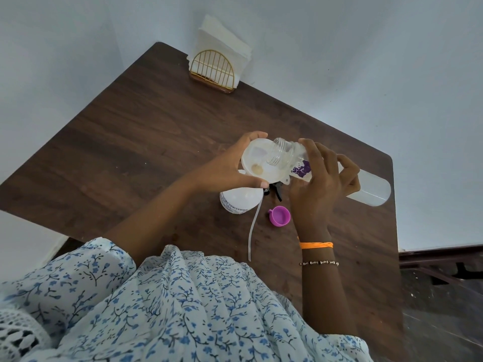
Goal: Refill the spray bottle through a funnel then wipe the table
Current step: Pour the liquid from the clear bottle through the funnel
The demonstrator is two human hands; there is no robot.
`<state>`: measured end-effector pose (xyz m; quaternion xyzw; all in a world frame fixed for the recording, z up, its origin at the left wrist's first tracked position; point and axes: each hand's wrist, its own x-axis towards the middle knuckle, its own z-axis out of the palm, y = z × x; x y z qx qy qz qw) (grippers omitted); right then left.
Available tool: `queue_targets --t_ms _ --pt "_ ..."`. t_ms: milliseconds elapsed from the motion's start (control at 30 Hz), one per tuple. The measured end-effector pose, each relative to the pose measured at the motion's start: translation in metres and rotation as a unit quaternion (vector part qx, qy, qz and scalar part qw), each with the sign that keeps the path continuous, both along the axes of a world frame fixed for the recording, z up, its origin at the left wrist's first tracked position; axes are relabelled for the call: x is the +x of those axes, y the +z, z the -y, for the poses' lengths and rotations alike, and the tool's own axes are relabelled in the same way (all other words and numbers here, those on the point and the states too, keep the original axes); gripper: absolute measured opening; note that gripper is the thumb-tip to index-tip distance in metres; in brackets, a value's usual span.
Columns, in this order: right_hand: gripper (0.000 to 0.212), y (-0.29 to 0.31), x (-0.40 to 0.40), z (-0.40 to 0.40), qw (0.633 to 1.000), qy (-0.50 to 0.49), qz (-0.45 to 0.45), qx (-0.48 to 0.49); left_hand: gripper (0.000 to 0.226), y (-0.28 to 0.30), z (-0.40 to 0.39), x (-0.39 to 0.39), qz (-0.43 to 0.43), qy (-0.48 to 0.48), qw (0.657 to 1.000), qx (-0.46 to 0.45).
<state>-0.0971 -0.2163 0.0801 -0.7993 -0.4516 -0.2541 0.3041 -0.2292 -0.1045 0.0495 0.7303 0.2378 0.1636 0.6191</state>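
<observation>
A person in a blue-flowered white top stands at a dark wood bench pushed into a pale corner. The left hand grips the rim of a white funnel, fingers curled over its far edge and thumb under the near edge. The funnel sits over the white spray bottle, which stands near the middle of the bench, closer to the near edge; the funnel and hand hide the bottle's neck.

The right hand holds a clear refill bottle tipped on its side, fingers wrapped round its middle over a purple label. Its open threaded mouth lies inside the funnel bowl, and its base points toward the right edge of the bench. Whether liquid is running I cannot tell.

Just beside the spray bottle lies the black trigger head, mostly hidden beneath the funnel, with its long pale dip tube trailing toward the near edge. A small purple cap rests open side up, near the right wrist. On that wrist are an orange thread and a beaded bracelet.

At the far corner stands a gold wire napkin holder packed with white napkins, well apart from everything else.
</observation>
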Motion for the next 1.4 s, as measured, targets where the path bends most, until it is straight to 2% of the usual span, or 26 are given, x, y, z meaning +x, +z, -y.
queue_targets --t_ms 200,367,567,733,900,1000,1067,1133,1267,1400 --pt "0.058 0.002 -0.001 0.000 0.999 0.004 -0.045 -0.003 0.090 0.005 -0.001 -0.001 -0.009 -0.007 1.000 0.002" --pt "0.055 0.011 0.000 0.002 0.985 0.039 -0.166 0.038 0.091 0.008 -0.003 -0.005 -0.021 -0.014 1.000 -0.004" --pt "0.054 0.028 0.025 0.005 0.933 0.037 -0.347 0.090 0.076 0.014 0.000 -0.002 -0.028 0.006 0.999 -0.014" --pt "0.044 0.047 0.036 0.002 0.877 0.087 -0.444 0.164 0.062 0.017 0.001 -0.002 -0.022 0.035 0.999 -0.030" --pt "0.044 0.065 0.040 -0.012 0.860 0.116 -0.458 0.190 0.055 0.023 -0.001 -0.003 -0.006 0.046 0.998 -0.036" --pt "0.045 0.077 0.039 -0.020 0.861 0.130 -0.450 0.199 0.059 0.030 -0.005 0.000 -0.012 0.088 0.996 -0.001" --pt "0.046 0.087 0.039 -0.026 0.859 0.143 -0.446 0.209 0.049 0.040 -0.009 0.005 0.001 0.114 0.993 0.019" --pt "0.046 0.099 0.037 -0.032 0.857 0.156 -0.442 0.215 0.045 0.054 -0.014 0.014 0.011 0.128 0.989 0.079" --pt "0.042 0.125 0.034 -0.045 0.850 0.184 -0.430 0.243 0.056 0.082 -0.018 0.041 0.036 0.111 0.979 0.166" --pt "0.041 0.147 0.031 -0.058 0.846 0.206 -0.414 0.264 0.067 0.100 -0.015 0.064 0.084 0.108 0.978 0.157"
